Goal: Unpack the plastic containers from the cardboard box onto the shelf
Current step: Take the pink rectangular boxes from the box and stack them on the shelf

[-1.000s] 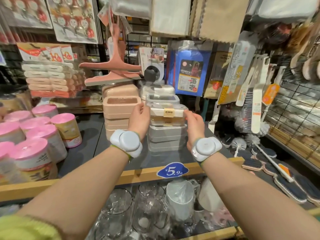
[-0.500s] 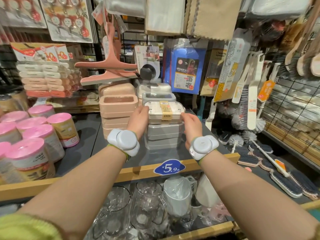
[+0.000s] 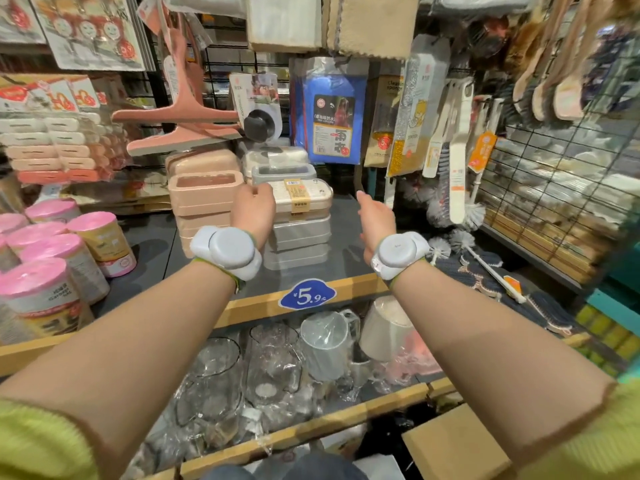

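At lower right the cardboard box waits, and mid-frame the left hand, loosely curled, and the right hand, open, hold nothing beside the cream container stacked on the shelf; it looks light, rigid, slick, best gripped at both ends.

Two hands, six pink-lidded tubs, two pink squeegees, one price tag.

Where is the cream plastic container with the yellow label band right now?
In the head view, the cream plastic container with the yellow label band tops the grey container stack mid-shelf, right of the pink containers, between both hands.
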Demonstrator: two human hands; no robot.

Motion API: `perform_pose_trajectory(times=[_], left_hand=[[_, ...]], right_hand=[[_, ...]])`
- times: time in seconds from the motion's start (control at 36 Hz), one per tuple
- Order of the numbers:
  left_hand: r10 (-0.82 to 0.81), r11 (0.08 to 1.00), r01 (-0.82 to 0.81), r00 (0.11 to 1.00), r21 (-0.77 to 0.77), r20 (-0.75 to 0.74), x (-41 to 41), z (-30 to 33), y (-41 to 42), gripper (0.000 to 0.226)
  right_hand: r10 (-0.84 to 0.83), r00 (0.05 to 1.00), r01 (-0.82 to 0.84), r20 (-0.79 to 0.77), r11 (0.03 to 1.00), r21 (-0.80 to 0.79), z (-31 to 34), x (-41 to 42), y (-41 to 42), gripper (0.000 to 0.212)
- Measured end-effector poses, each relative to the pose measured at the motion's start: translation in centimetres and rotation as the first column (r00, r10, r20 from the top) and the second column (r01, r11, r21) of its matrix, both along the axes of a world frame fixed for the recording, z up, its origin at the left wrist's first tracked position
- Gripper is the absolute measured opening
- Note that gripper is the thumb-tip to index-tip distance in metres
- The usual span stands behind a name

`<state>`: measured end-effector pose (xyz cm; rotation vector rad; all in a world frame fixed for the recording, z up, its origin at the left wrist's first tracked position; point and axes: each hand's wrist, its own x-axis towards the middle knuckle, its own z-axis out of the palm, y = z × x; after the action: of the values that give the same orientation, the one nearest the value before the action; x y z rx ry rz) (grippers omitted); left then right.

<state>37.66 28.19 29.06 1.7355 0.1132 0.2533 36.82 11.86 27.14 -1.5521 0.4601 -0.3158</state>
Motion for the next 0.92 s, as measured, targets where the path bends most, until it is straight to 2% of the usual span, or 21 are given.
perform_pose_trajectory(times=[0.11,0.19,0.25,0.36,0.5,0.61,0.72,0.75,0.83,0.92], left_hand=[[-0.034,0.997,0.034,0.999,0.063,0.008,-2.7,-0.3,-2.3,0.039],[-0.117,0.990,0.117,0.993,0.080,-0.006,-5.2,-1.1,-4.7,0.023],[-0.186,0.978,0.189,0.982,0.084,-0.040,-7.0,-1.9,-6.5,0.029],[-0.406,0.899,0.426,0.899,0.106,-0.164,-11.0,-4.7,-10.7,0.028],[-0.554,0.783,0.610,0.774,0.123,-0.306,-15.4,-10.1,-15.8,0.022],[-0.594,0.725,0.676,0.710,0.132,-0.379,-17.9,-14.4,-19.2,0.019],[-0.619,0.672,0.730,0.646,0.125,-0.447,-20.0,-18.9,-21.5,0.026],[-0.619,0.664,0.738,0.634,0.122,-0.464,-20.3,-20.0,-22.0,0.028],[-0.619,0.631,0.768,0.586,0.113,-0.524,-21.1,-23.2,-23.3,0.029],[-0.603,0.594,0.798,0.527,0.104,-0.599,-21.9,-26.3,-24.0,0.027]], right_hand=[[-0.042,0.999,0.042,-0.008,0.999,-0.020,-0.4,-3.9,-2.8,0.049],[-0.074,0.997,0.072,-0.037,0.997,-0.036,-1.2,-7.0,-5.2,0.049],[-0.086,0.995,0.083,-0.055,0.995,-0.056,-2.2,-9.3,-6.9,0.051],[-0.142,0.988,0.138,-0.056,0.988,-0.069,-6.1,-14.6,-10.7,0.047],[-0.251,0.946,0.249,-0.203,0.968,-0.037,-13.2,-20.9,-15.4,0.043],[-0.230,0.918,0.214,-0.322,0.973,-0.085,-19.6,-25.3,-18.1,0.032],[-0.261,0.836,0.209,-0.483,0.965,-0.158,-27.8,-28.7,-21.2,0.062],[-0.277,0.809,0.219,-0.519,0.960,-0.172,-28.8,-29.7,-21.0,0.063],[-0.205,0.773,0.167,-0.600,0.979,-0.120,-31.2,-31.9,-20.3,0.047],[-0.169,0.729,0.138,-0.663,0.985,-0.100,-34.6,-33.1,-20.0,0.045]])
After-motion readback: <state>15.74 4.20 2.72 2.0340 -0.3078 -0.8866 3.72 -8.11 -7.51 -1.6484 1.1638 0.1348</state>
